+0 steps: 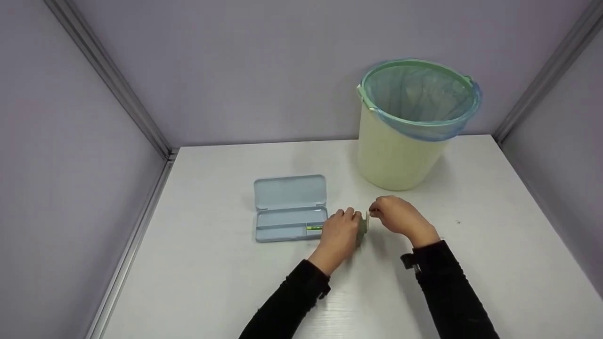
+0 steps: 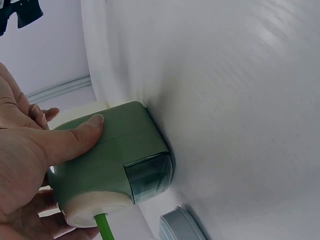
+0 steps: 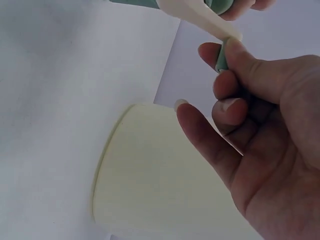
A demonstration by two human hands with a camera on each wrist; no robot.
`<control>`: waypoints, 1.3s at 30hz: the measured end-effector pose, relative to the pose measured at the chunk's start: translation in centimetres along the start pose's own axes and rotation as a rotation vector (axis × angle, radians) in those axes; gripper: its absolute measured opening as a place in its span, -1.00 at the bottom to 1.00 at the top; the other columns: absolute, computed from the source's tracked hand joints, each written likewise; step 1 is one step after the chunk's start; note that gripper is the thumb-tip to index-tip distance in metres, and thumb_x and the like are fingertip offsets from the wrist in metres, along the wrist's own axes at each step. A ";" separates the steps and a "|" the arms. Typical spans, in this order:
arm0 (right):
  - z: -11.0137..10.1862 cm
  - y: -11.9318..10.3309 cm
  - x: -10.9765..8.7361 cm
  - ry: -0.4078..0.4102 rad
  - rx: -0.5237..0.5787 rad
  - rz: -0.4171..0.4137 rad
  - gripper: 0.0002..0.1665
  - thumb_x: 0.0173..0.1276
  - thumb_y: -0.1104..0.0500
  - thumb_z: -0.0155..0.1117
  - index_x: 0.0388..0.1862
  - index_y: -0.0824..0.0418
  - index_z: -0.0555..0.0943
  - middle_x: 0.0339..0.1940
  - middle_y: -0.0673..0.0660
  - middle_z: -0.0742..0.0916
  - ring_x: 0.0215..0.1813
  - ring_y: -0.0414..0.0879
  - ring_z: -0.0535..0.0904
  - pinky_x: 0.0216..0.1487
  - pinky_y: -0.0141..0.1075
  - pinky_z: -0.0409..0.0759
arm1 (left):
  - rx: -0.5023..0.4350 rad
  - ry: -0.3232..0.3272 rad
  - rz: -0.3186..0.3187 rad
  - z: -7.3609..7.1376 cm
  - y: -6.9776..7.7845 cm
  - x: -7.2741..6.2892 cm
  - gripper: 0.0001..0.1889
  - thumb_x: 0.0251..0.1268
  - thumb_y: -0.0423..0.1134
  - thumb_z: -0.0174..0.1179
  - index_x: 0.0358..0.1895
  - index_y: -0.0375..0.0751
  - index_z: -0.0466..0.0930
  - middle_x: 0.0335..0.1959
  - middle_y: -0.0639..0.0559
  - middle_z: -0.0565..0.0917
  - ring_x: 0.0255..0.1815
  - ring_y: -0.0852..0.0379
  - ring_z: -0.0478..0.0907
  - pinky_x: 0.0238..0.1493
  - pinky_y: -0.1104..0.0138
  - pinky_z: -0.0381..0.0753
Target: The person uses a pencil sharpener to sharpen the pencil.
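Observation:
My left hand grips a green crank pencil sharpener, its thumb laid across the body. The sharpener is on the white table, with a see-through shavings drawer at its lower side. A green pencil sticks out of its cream front ring. On the opposite side, my right hand pinches the green knob of the cream crank arm between thumb and fingers. In the head view the pencil's outer end overlaps an opened light-blue pencil case, just left of the left hand.
Behind the right hand stands a tall pale-yellow bin with a green rim and a blue liner bag folded over it. Grey-lilac panels enclose the table at the back and both sides.

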State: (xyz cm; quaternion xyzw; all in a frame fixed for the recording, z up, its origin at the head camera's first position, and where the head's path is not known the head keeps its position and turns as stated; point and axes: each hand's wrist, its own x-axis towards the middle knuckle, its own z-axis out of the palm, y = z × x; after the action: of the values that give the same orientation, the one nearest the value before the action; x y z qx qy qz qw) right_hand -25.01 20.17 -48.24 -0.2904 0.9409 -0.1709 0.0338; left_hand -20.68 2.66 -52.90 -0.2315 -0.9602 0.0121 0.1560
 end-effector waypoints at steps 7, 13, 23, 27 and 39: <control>0.6 0.7 0.9 -0.025 0.054 0.053 -0.81 0.39 0.31 0.24 -0.13 0.33 0.75 -0.19 0.18 0.76 -0.09 0.11 0.67 -0.04 -0.02 0.59 | -0.002 0.013 0.000 0.0 -0.1 0.0 -0.52 0.04 -0.13 0.43 0.10 -0.09 0.63 -0.12 0.04 0.58 -0.17 0.07 0.55 -0.21 0.28 0.57; 0.7 1.5 1.6 -0.044 0.071 0.030 -0.80 0.38 0.31 0.24 -0.12 0.30 0.76 -0.16 0.19 0.77 -0.05 0.12 0.68 -0.02 -0.02 0.59 | 0.002 0.034 -0.008 0.0 -0.2 0.1 -0.50 -0.01 -0.11 0.46 0.08 -0.09 0.65 -0.13 0.04 0.59 -0.20 0.07 0.56 -0.22 0.28 0.57; 2.5 1.9 2.3 -0.062 0.079 0.080 -0.79 0.37 0.33 0.26 -0.10 0.35 0.74 -0.14 0.23 0.76 -0.03 0.13 0.67 0.00 -0.03 0.59 | -0.004 0.036 -0.013 0.2 -0.3 0.1 -0.51 0.01 -0.14 0.46 0.09 -0.10 0.64 -0.13 0.03 0.59 -0.21 0.07 0.56 -0.22 0.29 0.57; 3.5 2.1 2.0 -0.099 0.063 0.088 -0.81 0.35 0.35 0.26 -0.14 0.32 0.76 -0.22 0.19 0.77 -0.18 0.04 0.68 -0.10 -0.07 0.61 | -0.006 0.032 -0.007 0.3 -0.2 -0.1 -0.43 -0.04 -0.05 0.51 0.11 -0.10 0.63 -0.10 0.02 0.59 -0.18 0.07 0.56 -0.21 0.29 0.58; 4.8 1.8 0.6 -0.099 0.034 0.014 -0.67 0.13 0.50 0.18 -0.72 0.19 0.52 -0.68 -0.09 0.42 -0.59 -0.19 0.25 -0.49 -0.31 0.28 | 0.013 0.061 -0.018 0.3 -0.2 -0.2 -0.55 0.07 -0.13 0.41 0.09 -0.09 0.64 -0.14 0.03 0.59 -0.21 0.07 0.56 -0.24 0.30 0.57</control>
State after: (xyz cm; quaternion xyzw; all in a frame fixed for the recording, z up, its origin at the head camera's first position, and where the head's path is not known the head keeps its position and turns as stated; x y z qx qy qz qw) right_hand -25.70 19.75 -53.29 -0.2915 0.9370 -0.1721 0.0865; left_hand -20.64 2.42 -53.22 -0.2221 -0.9569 0.0101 0.1869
